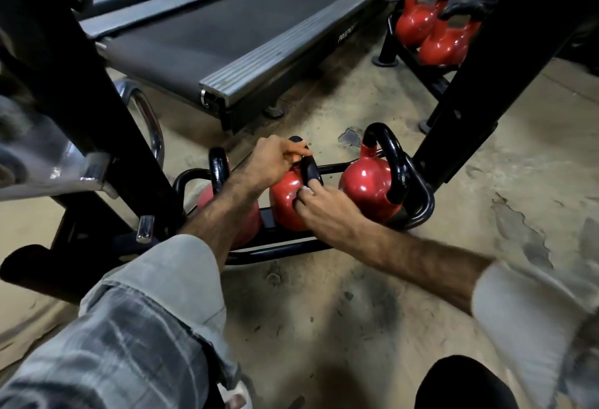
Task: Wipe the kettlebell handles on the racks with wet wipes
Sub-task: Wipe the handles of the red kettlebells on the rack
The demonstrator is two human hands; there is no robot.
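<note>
Three red kettlebells with black handles sit in a low black rack (421, 211) on the floor. My left hand (272, 162) grips the top of the middle kettlebell's handle (309, 168). My right hand (321, 202) pinches a small white wet wipe (306, 189) against the lower part of that handle, over the red body (285, 204). The right kettlebell (369, 185) stands free beside my right hand. My left forearm mostly hides the left kettlebell (218, 168).
A treadmill (227, 29) lies just behind the rack. Black frame posts rise at the left (97, 107) and the right (479, 91). A second rack with two more red kettlebells (434, 32) stands at the back right. The worn concrete floor (324, 295) spreads in front.
</note>
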